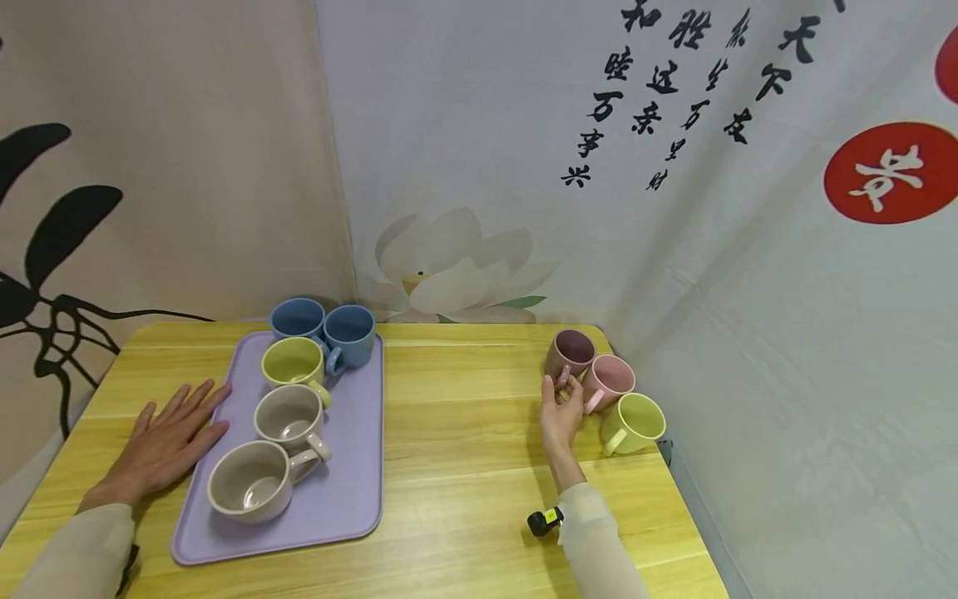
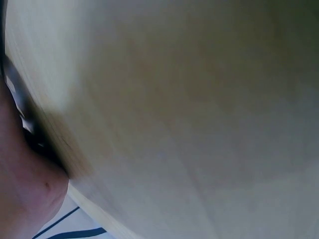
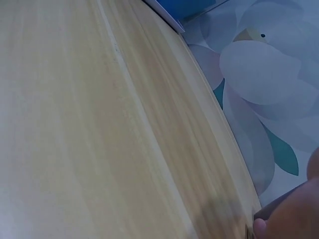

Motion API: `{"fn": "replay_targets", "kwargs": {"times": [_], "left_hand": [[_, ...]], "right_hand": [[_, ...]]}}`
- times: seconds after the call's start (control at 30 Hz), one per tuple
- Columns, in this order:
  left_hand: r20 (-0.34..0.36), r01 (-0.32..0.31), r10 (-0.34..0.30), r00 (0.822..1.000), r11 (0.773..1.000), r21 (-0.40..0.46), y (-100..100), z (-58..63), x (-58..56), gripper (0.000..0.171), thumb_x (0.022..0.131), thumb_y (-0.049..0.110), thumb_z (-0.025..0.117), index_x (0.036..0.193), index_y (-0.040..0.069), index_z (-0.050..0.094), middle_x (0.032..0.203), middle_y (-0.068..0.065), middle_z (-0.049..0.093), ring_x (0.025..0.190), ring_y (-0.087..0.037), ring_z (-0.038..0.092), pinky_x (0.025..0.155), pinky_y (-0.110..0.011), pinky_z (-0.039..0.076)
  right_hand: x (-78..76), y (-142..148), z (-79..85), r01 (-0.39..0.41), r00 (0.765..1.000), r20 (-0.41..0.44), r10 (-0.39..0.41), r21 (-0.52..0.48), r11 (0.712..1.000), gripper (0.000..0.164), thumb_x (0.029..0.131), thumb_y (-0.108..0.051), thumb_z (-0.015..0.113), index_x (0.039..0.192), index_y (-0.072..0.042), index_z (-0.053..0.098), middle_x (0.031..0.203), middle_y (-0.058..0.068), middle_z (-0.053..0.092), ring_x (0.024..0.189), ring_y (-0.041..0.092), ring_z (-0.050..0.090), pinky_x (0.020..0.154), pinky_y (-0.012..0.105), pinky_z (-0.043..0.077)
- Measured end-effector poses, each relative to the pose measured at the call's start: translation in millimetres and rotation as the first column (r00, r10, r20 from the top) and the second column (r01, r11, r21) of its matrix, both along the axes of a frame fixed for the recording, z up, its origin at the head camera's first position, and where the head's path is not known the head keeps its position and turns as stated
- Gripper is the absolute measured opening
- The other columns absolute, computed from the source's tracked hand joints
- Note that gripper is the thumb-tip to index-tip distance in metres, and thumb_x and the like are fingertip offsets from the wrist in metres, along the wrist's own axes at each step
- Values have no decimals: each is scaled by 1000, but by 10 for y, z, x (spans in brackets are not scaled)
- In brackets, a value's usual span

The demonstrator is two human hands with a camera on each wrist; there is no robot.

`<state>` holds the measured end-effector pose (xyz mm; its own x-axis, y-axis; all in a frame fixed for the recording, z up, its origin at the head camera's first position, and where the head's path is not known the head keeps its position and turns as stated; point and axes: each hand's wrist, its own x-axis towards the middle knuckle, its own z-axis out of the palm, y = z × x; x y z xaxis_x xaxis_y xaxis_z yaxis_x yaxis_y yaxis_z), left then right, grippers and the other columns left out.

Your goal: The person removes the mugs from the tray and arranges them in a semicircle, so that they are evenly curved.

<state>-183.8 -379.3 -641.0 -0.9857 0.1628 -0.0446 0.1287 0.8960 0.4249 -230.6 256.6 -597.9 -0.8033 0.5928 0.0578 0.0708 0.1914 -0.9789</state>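
My right hand (image 1: 563,416) pinches the handle of a dark mauve mug (image 1: 570,353) at the table's right side. A pink mug (image 1: 612,376) and a lime-green mug (image 1: 639,421) stand beside it, nearer to me. In the right wrist view only a bit of the right hand (image 3: 289,214) shows, at the lower right corner. My left hand (image 1: 168,439) lies with its fingers spread, palm down, at the left edge of a lilac tray (image 1: 355,491). The fingertips touch the tray's rim. The left wrist view catches only the edge of that hand (image 2: 30,184).
On the tray stand two blue mugs (image 1: 352,334), a yellow-green mug (image 1: 292,363) and two grey-beige cups (image 1: 250,482), set close together. The wooden table (image 1: 456,441) spans between the tray and the right-hand mugs. A printed curtain (image 1: 479,166) hangs behind it.
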Motion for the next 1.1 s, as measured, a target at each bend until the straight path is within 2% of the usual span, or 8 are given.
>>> {"fn": "replay_targets", "kwargs": {"times": [0.23, 0.4, 0.57, 0.83, 0.93, 1.1], "left_hand": [[-19, 8, -8, 1000, 1000, 2, 2, -10, 4, 76, 120, 58, 40, 183, 26, 14, 189, -26, 11, 175, -58, -4, 133, -79, -25], [-15, 13, -13, 1000, 1000, -9, 18, 17, 10, 75, 120, 57, 39, 183, 25, 13, 189, -26, 10, 174, -59, -4, 132, -82, -21], [-37, 19, -20, 999, 1000, -9, 27, 21, 27, 74, 120, 54, 41, 183, 24, 15, 189, -27, 12, 174, -59, -2, 133, -83, -19], [-46, 26, -26, 999, 1000, -2, 16, 14, 21, 73, 121, 53, 41, 183, 24, 15, 189, -26, 12, 175, -59, -3, 133, -81, -20], [-44, 27, -27, 999, 1000, -5, 8, 16, 16, 73, 121, 53, 41, 183, 24, 15, 189, -26, 11, 174, -59, -3, 133, -81, -20], [-39, 29, -29, 999, 1000, -6, -7, 4, 11, 73, 121, 53, 40, 183, 24, 15, 189, -26, 11, 174, -59, -4, 133, -80, -22]], "right_hand": [[43, 68, -103, -59, 998, -19, 59, 26, 998, 75, 107, -47, 77, 167, -12, 48, 158, 22, 61, 139, 43, 70, 106, 43, 66], [165, 29, 18, -126, 992, -10, 126, 6, 992, 85, 110, -45, 75, 176, -12, 32, 174, 23, 45, 154, 51, 56, 121, 61, 57], [282, -4, 62, -152, 988, -19, 153, 27, 988, 88, 111, -43, 73, 178, -12, 26, 182, 22, 35, 157, 55, 50, 125, 68, 50], [511, -162, 80, -154, 985, -63, 161, 99, 983, 87, 111, -35, 76, 177, -6, 28, 179, 26, 34, 156, 57, 49, 126, 70, 48], [594, -267, 82, -196, 975, -82, 209, 136, 971, 85, 111, -33, 75, 176, -6, 28, 179, 26, 34, 157, 56, 46, 127, 70, 46], [682, -476, 112, -294, 944, -102, 315, 178, 939, 82, 111, -31, 74, 176, -7, 30, 179, 20, 35, 159, 53, 43, 131, 69, 42]]}}
